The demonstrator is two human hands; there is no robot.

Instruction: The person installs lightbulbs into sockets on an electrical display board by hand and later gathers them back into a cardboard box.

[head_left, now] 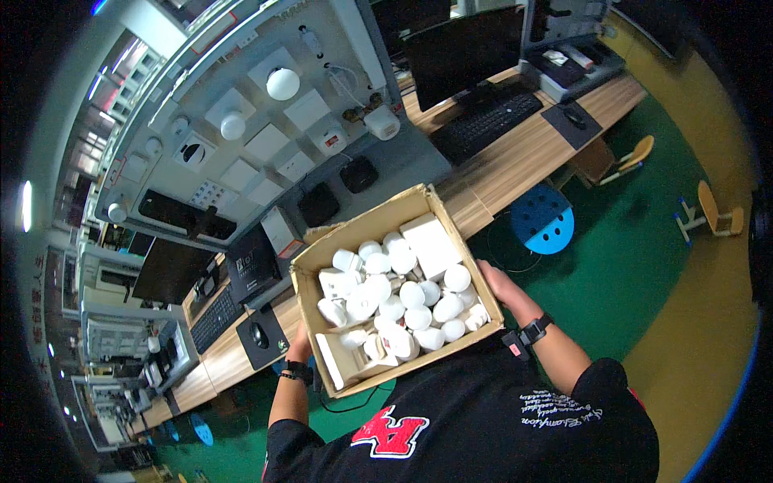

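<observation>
Left hand (301, 342) grips the cardboard box (378, 216) at its 8 o'clock corner, fingers hidden beneath. Box held against the chest, above the desk (515, 157) edge, long axis running 8 to 2 o'clock, full of white bulbs (412, 295). Right hand (493, 282) clamps the 4 o'clock side.

The cardboard box (386, 217) hid most of the left hand (299, 344) and the right hand's (493, 283) fingers. Small print on the black box (251, 266) was too blurred to tell.
</observation>
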